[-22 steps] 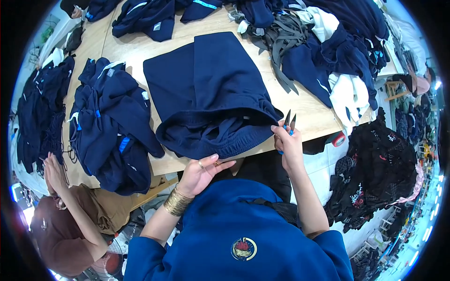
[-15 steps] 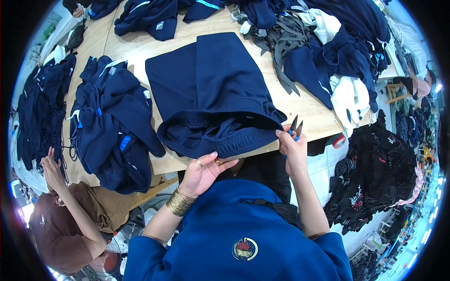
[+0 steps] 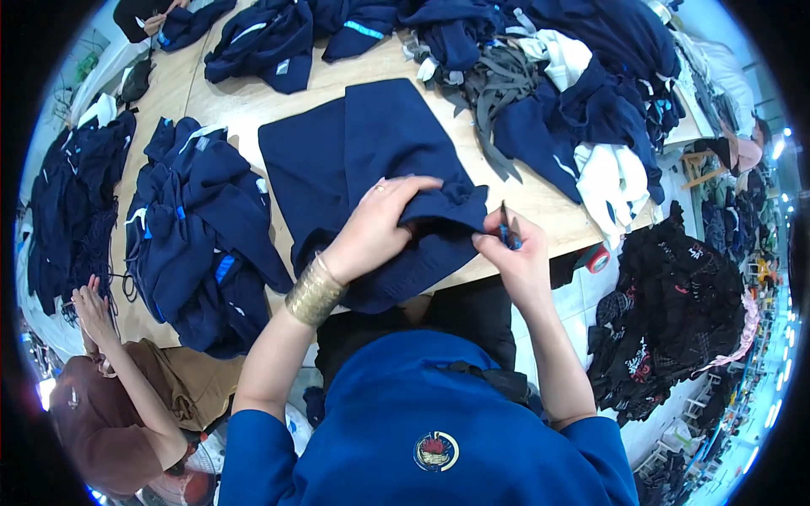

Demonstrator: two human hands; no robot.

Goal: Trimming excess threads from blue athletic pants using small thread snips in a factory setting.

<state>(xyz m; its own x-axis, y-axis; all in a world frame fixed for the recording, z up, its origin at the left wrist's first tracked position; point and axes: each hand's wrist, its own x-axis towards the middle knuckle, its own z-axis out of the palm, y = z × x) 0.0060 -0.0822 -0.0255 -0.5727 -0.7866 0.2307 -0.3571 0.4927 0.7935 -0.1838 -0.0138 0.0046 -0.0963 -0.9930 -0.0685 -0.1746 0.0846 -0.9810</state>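
Navy garment (image 3: 363, 160) spread on the wooden table (image 3: 219, 105), long axis running far to near. Left hand (image 3: 375, 228) clamped on its bunched near hem, right hand (image 3: 515, 253) just right of it, pinching small thread snips (image 3: 504, 226) touching the fold.

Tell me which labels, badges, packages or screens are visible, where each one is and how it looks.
Round badge: on the person's blue top at the bottom middle; gold rim, dark centre, red figure.
Small pale label: on a navy garment at the table's far side; rectangular, greyish.
No packages or screens can be made out.
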